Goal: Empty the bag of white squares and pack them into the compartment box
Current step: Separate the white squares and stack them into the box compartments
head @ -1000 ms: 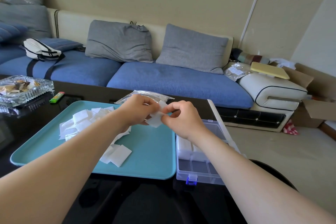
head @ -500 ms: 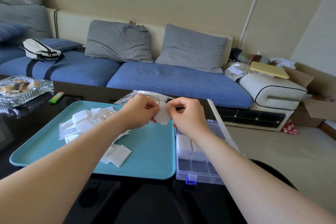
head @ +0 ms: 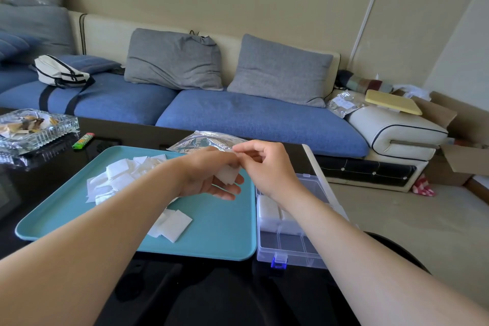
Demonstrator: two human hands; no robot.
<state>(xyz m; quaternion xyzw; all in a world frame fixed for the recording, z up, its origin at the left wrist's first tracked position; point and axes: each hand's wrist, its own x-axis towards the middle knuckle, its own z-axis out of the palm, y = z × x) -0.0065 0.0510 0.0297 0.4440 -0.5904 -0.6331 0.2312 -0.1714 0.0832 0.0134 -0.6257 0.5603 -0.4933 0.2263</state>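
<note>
A small stack of white squares (head: 228, 177) sits in the air above the far right part of the teal tray (head: 225, 235). The left hand (head: 209, 176) holds it between thumb and half-curled fingers, with the lower fingers stretched out under it. The right hand (head: 270, 167) has its fingers curled, and its thumb and forefinger pinch the stack's upper edge. Fingers cover most of the stack, so the number of squares is hard to tell.

On the tray a loose pile of squares (head: 119, 177) lies at the far left, and two more squares (head: 173, 223) lie near the front. The clear compartment box (head: 291, 254) touches the tray's right edge with its lid open, and packed squares (head: 268, 213) fill its middle compartments. The silver bag (head: 206, 140) lies just behind the tray on the black table (head: 39, 188).
</note>
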